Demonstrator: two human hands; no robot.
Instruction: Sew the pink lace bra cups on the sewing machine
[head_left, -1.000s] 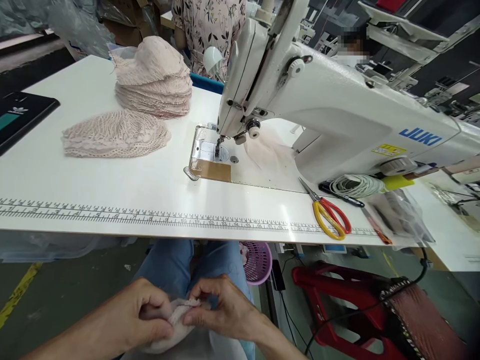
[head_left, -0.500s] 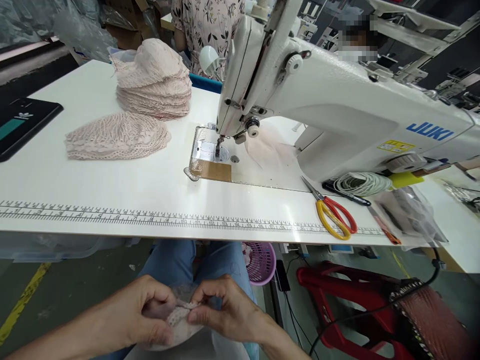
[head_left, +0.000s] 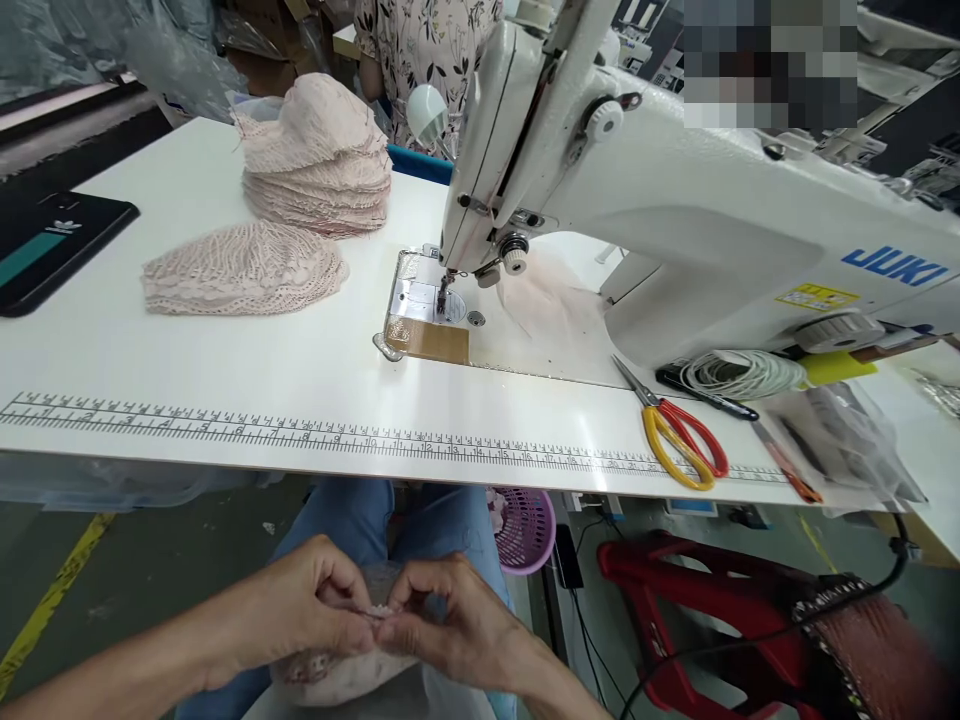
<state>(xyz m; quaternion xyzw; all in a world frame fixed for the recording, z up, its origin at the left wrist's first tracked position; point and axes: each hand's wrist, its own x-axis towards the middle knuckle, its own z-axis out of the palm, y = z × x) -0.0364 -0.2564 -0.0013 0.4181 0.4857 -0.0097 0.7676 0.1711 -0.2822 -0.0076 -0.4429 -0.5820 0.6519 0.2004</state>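
Observation:
Over my lap, my left hand (head_left: 319, 605) and my right hand (head_left: 442, 615) pinch the edge of a pale pink lace fabric piece (head_left: 345, 675). Fingertips of both hands nearly meet at this edge, and the cloth hangs below them. On the table lies a similar lace piece (head_left: 244, 270), folded flat. Behind it rises a stack of lace pieces (head_left: 319, 160). The sewing machine (head_left: 675, 220) stands beyond my hands, with its presser foot (head_left: 442, 297) over the needle plate. Sheer pale fabric (head_left: 551, 300) lies under the machine's arm.
Scissors (head_left: 675, 430) with red and yellow handles, a coil of white cord (head_left: 739, 375) and a plastic bag (head_left: 840, 440) lie at right. A black phone-like device (head_left: 60, 245) is at left. Below are a purple basket (head_left: 529, 530) and a red stool (head_left: 697, 620). Another person (head_left: 427, 60) stands behind.
My left hand has closed in toward my right, its thumb and fingers now pinching the fabric's edge. The cloth has turned, showing a patterned part below. The view has shifted slightly.

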